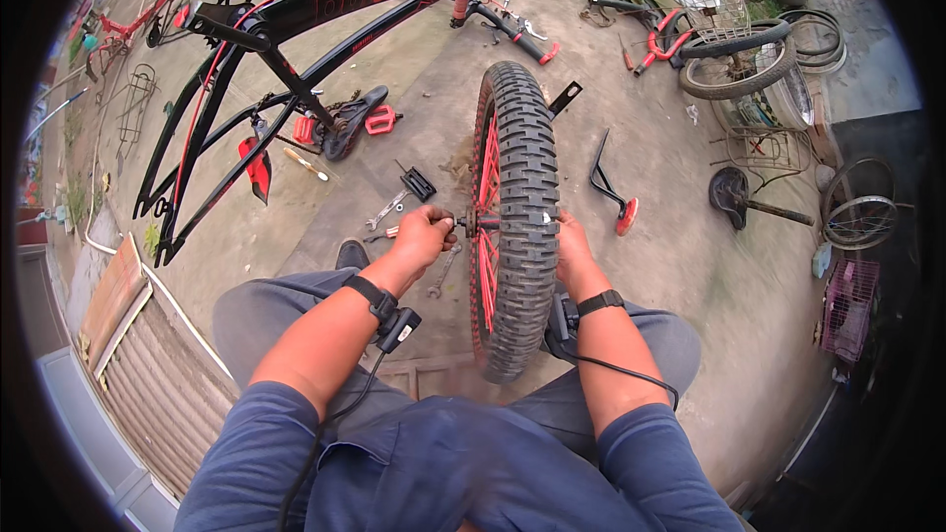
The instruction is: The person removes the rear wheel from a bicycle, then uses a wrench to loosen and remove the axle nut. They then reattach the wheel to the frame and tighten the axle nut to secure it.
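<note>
Found the red-spoked wheel (pixel 526 207) off any bike, upright between the legs (pixel 281 320), tread toward the body. Made out the left grip (pixel 426 236) with thumb and fingers closed on the end of the axle (pixel 463 224), just beside the hub (pixel 483 223). Saw the right grip (pixel 574 248) at the other side of the wheel, fingertips hidden; could not tell whether open or closed.

Located the black-and-red frame (pixel 355 2) ahead to the left, well apart; noted rear fork ends (pixel 170 241) without a wheel. Logged one wrench (pixel 388 209) and a second wrench (pixel 446 271) near the left grip, both unheld, with a black pedal (pixel 419 183) just beyond.

Judged the job part-way: wheel free and accessible, axle in hand. Judged as left: completing the axle end, and probably fitting wheel and pedal. Could not tell the state of the far axle end.
</note>
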`<state>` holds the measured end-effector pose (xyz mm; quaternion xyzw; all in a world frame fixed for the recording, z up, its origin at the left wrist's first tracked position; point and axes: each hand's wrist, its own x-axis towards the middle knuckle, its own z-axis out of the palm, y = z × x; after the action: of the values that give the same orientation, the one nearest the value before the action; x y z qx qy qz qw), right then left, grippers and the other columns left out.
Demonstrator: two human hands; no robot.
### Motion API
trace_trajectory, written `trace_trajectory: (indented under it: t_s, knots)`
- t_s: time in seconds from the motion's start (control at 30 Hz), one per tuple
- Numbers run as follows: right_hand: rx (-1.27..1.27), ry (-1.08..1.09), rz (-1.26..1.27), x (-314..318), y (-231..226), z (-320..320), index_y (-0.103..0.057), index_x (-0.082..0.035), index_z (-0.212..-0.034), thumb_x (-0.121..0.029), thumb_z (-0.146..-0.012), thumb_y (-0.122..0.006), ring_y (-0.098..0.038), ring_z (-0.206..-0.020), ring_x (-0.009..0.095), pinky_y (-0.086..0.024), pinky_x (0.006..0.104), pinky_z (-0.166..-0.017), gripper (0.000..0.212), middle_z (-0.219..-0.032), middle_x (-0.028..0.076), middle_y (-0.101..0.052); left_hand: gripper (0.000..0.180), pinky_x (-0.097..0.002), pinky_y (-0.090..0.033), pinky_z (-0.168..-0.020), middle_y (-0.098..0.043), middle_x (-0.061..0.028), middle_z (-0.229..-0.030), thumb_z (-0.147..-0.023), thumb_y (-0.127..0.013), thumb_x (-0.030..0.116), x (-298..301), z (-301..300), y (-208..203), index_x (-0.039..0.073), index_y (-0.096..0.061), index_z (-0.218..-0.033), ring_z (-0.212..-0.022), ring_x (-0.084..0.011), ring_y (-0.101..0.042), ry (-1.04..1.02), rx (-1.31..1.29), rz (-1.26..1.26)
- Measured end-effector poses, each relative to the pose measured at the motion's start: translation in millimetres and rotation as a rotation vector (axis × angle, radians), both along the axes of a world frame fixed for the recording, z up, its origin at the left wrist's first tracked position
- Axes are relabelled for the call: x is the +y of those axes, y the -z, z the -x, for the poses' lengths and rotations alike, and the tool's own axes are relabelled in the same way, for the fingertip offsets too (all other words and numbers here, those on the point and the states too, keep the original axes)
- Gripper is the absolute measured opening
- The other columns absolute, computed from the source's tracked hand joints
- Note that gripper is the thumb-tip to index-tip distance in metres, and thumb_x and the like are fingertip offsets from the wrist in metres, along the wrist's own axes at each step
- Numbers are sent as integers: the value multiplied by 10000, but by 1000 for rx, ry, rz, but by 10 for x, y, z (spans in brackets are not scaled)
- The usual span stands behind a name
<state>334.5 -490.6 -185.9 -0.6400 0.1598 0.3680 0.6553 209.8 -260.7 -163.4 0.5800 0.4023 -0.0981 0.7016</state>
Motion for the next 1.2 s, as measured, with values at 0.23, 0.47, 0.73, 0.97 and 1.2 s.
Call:
trace_trajectory:
  t_s: [0.23, 0.47, 0.73, 0.97, 1.2]
  knots:
    - [5, -93, 44, -50, 40, -8, -599, -34, -1157, -244, -912, -612, -637, -782, 164, -486, 292, -629, 323, -1016, 67, -650, 167, -286, -542, -653, -652, -85, -912, -974, -590, 78, -11, -14, -10, -45, -615, -1084, -755, -154, -650, -2, -4, -1]
    - [22, -160, 126, -78, 22, -28, -576, -19, -1229, -336, -936, -569, -597, -856, 203, -486, 342, -681, 431, -1076, 101, -638, 182, -291, -559, -658, -664, -104, -930, -972, -592, 76, -23, -19, -36, -50, -618, -1101, -753, -163, -665, -17, 16, -22]
    - [120, -47, 98, -108, 55, -70, -550, -13, -1316, -217, -952, -538, -600, -870, 220, -501, 366, -701, 418, -1065, 103, -639, 181, -286, -553, -634, -658, -108, -921, -976, -579, 65, -31, -17, 21, -59, -610, -1104, -748, -166, -662, -20, -1, 7]
    - [109, 28, 19, -122, 58, -35, -612, -43, -1158, -121, -946, -484, -600, -715, 171, -442, 317, -542, 260, -890, 63, -634, 196, -285, -553, -627, -658, -106, -913, -975, -581, 67, -46, -9, -12, -60, -612, -1122, -748, -167, -664, -29, 6, 5]
    - [105, -3, 70, -6, -218, -12, -604, 1, -1148, -97, -923, -506, -602, -640, 155, -450, 282, -517, 265, -861, 79, -659, 207, -286, -558, -630, -658, -107, -914, -981, -571, 81, -43, -7, 15, -60, -610, -1127, -758, -174, -672, -25, 12, -6]
